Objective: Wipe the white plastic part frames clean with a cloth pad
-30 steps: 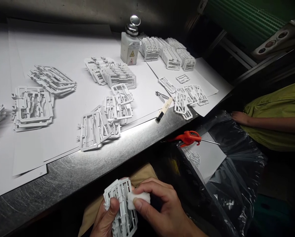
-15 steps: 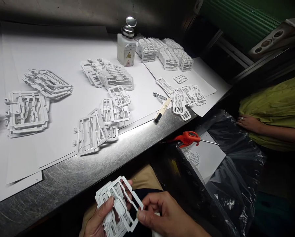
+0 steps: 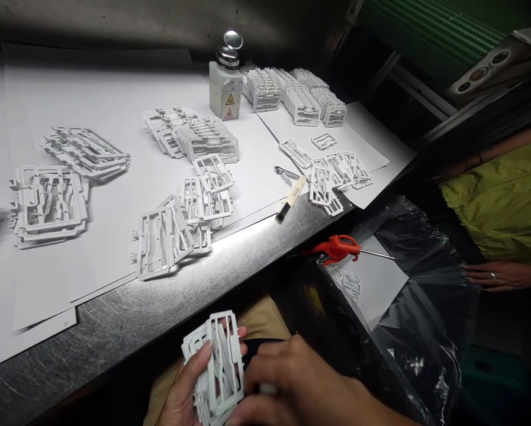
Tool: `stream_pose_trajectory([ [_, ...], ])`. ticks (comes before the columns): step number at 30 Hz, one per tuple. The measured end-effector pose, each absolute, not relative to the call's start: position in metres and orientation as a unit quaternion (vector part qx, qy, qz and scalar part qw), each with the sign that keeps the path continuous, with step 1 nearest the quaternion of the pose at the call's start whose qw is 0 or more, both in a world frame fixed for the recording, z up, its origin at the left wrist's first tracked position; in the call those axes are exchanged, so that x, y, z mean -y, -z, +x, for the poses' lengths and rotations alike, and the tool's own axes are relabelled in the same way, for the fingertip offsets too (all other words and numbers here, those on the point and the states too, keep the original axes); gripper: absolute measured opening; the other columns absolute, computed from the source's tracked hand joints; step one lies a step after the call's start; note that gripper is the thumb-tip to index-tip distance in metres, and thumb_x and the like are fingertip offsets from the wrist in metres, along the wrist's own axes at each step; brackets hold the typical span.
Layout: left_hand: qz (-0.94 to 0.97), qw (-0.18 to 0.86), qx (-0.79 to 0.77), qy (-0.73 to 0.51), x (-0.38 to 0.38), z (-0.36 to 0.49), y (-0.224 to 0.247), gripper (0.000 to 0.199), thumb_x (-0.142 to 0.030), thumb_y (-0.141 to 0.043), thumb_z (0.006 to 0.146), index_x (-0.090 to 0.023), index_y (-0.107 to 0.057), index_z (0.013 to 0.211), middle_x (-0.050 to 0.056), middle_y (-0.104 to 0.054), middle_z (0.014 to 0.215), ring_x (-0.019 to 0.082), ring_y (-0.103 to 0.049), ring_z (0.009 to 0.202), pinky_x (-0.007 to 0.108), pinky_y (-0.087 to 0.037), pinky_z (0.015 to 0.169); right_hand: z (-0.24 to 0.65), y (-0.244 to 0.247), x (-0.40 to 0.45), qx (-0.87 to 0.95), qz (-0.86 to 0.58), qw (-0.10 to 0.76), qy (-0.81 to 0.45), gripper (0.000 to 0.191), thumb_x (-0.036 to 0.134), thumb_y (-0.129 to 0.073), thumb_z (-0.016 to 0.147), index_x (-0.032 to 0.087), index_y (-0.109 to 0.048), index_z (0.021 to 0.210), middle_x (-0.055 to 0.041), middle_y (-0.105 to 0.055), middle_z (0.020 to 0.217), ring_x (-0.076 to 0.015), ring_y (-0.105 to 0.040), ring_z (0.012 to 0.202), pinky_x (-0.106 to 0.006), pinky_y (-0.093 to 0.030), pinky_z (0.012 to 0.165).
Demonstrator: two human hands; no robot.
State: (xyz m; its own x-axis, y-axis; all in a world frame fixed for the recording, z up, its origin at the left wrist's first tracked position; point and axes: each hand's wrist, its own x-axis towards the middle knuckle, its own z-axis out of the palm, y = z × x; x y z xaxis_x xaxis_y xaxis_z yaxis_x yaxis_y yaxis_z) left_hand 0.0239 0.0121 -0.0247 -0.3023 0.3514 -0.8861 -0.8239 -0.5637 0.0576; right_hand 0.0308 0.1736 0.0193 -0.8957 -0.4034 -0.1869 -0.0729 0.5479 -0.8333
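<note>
My left hand [image 3: 186, 384] grips a stack of thin white plastic frames [image 3: 218, 367], its thumb across their face and fingertips showing behind them. The frames have long cut-out windows and are fanned slightly out of line. Close against the stack's right side is my right hand [image 3: 292, 378], blurred, with its fingers curled. A small whitish bit shows between those fingers; what it is I cannot make out. Both hands are below the front edge of the metal bench [image 3: 189, 290].
More white frames lie in loose piles [image 3: 163, 236] and dense rows [image 3: 303, 103] on white paper. A pump bottle [image 3: 225, 89], a pair of nippers [image 3: 293, 192] and an orange air gun [image 3: 338, 248] are around. At right, a co-worker's hand [image 3: 496, 275] is near a black plastic bag [image 3: 425, 331].
The front frame, slanted out to the right before, now sits more upright against the stack. My right fingers have shifted down along it. The co-worker's hands have moved.
</note>
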Motion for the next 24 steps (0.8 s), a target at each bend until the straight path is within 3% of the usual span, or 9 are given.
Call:
stream_pose_trajectory([
  [3, -0.410, 0.371, -0.213, -0.805, -0.004, 0.028, 0.033, 0.029, -0.019, -0.058, 0.075, -0.015, -0.063, 0.102, 0.014, -0.068, 0.095, 0.022, -0.065, 0.079, 0.029, -0.054, 0.067, 0.022, -0.016, -0.191, -0.805, 0.048, 0.162, 0.569, 0.025, 0.037, -0.069, 0.077, 0.015, -0.067, 0.064, 0.0022, -0.057, 0.062, -0.0075, -0.053, 0.057, -0.015, -0.037, 0.052],
  [7, -0.357, 0.377, -0.217, -0.826, 0.000, 0.033, 0.042, 0.025, -0.014, -0.055, 0.075, -0.014, -0.066, 0.098, 0.015, -0.068, 0.097, 0.023, -0.065, 0.079, 0.030, -0.054, 0.067, 0.013, -0.008, -0.198, -0.700, 0.168, 0.178, 0.671, 0.021, 0.034, -0.071, 0.074, 0.015, -0.069, 0.083, -0.0019, -0.059, 0.080, -0.0134, -0.059, 0.069, -0.020, -0.046, 0.060],
  [10, -0.360, 0.393, -0.202, -0.822, -0.001, 0.036, 0.045, 0.023, -0.013, -0.058, 0.074, -0.015, -0.067, 0.094, 0.013, -0.070, 0.089, 0.023, -0.065, 0.075, 0.030, -0.055, 0.066, 0.009, -0.009, -0.182, -0.677, 0.160, 0.158, 0.700, 0.026, 0.029, -0.071, 0.074, 0.015, -0.066, 0.096, -0.0041, -0.058, 0.088, -0.0158, -0.061, 0.070, -0.024, -0.050, 0.061],
  [16, -0.406, 0.397, -0.122, -0.814, 0.000, 0.039, 0.047, 0.019, -0.009, -0.054, 0.075, -0.015, -0.069, 0.085, 0.007, -0.071, 0.079, 0.018, -0.065, 0.074, 0.027, -0.054, 0.072, 0.003, -0.011, -0.164, -0.844, -0.059, 0.060, 0.530, 0.019, 0.018, -0.058, 0.082, 0.013, -0.064, 0.100, -0.0059, -0.060, 0.092, -0.0154, -0.057, 0.084, -0.024, -0.047, 0.075],
  [21, -0.363, 0.367, -0.222, -0.827, 0.003, 0.034, 0.043, 0.025, -0.011, -0.055, 0.075, -0.013, -0.065, 0.098, 0.015, -0.068, 0.095, 0.025, -0.064, 0.085, 0.035, -0.055, 0.071, 0.011, -0.010, -0.185, -0.871, 0.004, 0.040, 0.489, 0.015, 0.016, -0.057, 0.083, 0.016, -0.061, 0.097, -0.0028, -0.058, 0.086, -0.0117, -0.055, 0.073, -0.022, -0.045, 0.065],
  [24, -0.389, 0.359, -0.223, -0.819, 0.003, 0.032, 0.042, 0.027, -0.011, -0.052, 0.076, -0.014, -0.065, 0.099, 0.015, -0.068, 0.094, 0.026, -0.064, 0.083, 0.038, -0.055, 0.072, 0.019, -0.014, -0.184, -0.861, 0.004, 0.044, 0.506, 0.015, 0.016, -0.057, 0.083, 0.015, -0.061, 0.097, -0.0034, -0.059, 0.086, -0.0131, -0.055, 0.077, -0.024, -0.045, 0.068],
])
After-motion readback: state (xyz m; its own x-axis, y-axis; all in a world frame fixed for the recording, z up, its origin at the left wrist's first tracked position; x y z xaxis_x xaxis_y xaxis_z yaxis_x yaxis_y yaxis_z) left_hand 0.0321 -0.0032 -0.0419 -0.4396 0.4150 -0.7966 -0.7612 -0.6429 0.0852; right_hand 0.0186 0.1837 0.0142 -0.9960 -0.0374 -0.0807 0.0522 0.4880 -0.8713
